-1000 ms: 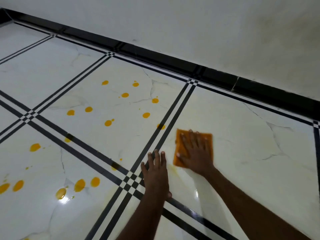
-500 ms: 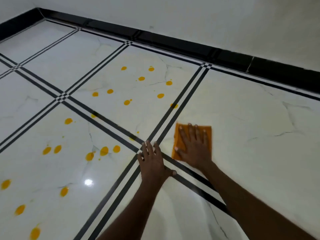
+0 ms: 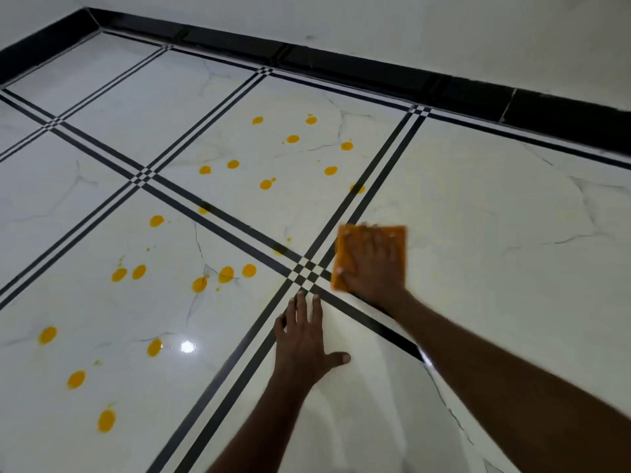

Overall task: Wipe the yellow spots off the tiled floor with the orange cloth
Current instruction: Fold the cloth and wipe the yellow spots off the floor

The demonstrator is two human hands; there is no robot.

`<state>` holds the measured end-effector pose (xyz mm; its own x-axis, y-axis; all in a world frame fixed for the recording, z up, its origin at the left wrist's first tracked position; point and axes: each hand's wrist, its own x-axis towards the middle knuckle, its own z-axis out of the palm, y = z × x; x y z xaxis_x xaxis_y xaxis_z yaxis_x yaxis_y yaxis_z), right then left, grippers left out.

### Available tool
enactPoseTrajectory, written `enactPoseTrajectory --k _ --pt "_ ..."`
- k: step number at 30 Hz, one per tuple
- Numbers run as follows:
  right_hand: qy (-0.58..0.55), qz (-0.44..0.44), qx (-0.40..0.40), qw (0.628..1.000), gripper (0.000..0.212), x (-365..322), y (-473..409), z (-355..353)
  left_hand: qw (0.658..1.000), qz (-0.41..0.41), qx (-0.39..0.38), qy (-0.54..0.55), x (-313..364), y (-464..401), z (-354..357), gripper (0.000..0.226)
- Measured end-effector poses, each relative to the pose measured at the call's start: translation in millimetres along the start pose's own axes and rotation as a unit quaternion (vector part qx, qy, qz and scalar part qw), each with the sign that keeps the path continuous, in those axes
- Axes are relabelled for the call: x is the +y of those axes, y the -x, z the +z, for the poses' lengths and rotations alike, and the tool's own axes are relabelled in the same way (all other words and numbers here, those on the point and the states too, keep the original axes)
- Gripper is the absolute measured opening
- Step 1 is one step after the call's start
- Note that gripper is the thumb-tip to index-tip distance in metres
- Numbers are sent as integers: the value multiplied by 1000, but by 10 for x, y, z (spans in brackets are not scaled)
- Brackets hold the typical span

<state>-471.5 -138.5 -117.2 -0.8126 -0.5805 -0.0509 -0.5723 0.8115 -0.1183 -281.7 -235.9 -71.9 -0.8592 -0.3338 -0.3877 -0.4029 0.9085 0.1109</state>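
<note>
My right hand point(image 3: 374, 268) lies flat on the folded orange cloth point(image 3: 345, 264), pressing it to the white tiled floor point(image 3: 478, 233) just right of a crossing of black stripes point(image 3: 305, 271). My left hand point(image 3: 304, 339) rests palm down on the floor below that crossing, fingers spread, holding nothing. Several yellow spots point(image 3: 293, 138) dot the tile beyond the cloth, and several more yellow spots point(image 3: 225, 274) lie on the tile to the left. One spot point(image 3: 357, 188) sits on the stripe above the cloth.
A black skirting board point(image 3: 375, 75) runs along the white wall point(image 3: 444, 29) at the back and turns at the far left corner. A bright light reflection point(image 3: 187, 346) shines on the glossy left tile.
The view has shifted so the floor sits further right and more of the left tiles show. My right hand and cloth have slid toward the stripe crossing; my left hand stays planted.
</note>
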Motion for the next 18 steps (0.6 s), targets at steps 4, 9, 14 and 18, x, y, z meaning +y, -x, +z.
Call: enactPoseTrajectory --k 4,9,14,18 --pt "2 -89 -35 995 81 122 582 27 999 22 -20 -17 -138 9 -35 128" --pt "11 94 -36 995 84 1408 1116 -149 999 29 -10 -18 -163 4 -11 131" --pt "-21 122 -3 992 89 773 298 -112 999 41 -4 -11 -217 15 28 130" --pt "-5 -56 -6 998 85 -318 401 83 999 28 -17 5 -352 71 38 136"
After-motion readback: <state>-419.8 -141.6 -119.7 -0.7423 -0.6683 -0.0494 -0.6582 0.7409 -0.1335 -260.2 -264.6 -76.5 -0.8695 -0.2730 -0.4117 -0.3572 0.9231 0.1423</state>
